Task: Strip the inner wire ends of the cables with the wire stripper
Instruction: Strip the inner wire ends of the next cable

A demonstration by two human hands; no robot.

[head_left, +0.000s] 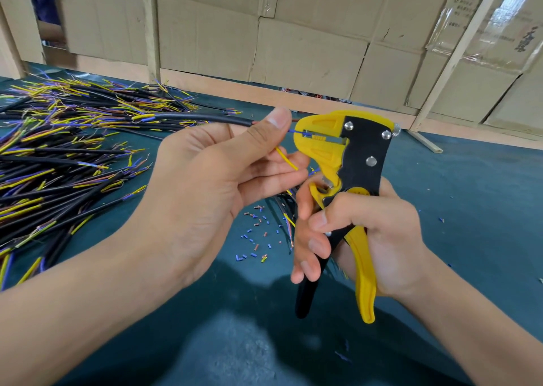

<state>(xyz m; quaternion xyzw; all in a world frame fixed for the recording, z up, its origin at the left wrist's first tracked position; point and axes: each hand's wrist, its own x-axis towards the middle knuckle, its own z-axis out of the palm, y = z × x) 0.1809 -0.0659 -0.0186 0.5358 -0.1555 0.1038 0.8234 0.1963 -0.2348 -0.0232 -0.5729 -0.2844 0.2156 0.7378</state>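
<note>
Seen from the head camera over a dark green tabletop (470,209): two bare hands at work with a yellow-and-black wire stripper (349,162). Left hand (211,186) pinching a black cable (202,119) between thumb and fingers, cable running off toward 9 o'clock. Blue inner wire (296,132) reaching from the thumb tip at 3 o'clock into the stripper's yellow head, lying between the jaws. Yellow inner wire (286,158) splayed down toward 5 o'clock, just below the thumb, free of the tool. Right hand (361,233) clenched around the stripper's handles, fingers curled over the black handle, the yellow handle against the palm; tool held upright, head at 12 o'clock, handle ends pointing to 6 o'clock. Heap of black cables (58,156) with yellow, blue and brownish inner wires fanned out at their ends, spread across the tabletop at 9 o'clock from the hands. Small blue and reddish insulation offcuts (255,239) scattered on the tabletop between the two hands, toward 6 o'clock from the left hand's fingers; a few more cables partly hidden behind the right hand. Wall of flattened cardboard boxes (293,33) framed by pale wooden battens at 12 o'clock, closing off the far edge of the tabletop.
</note>
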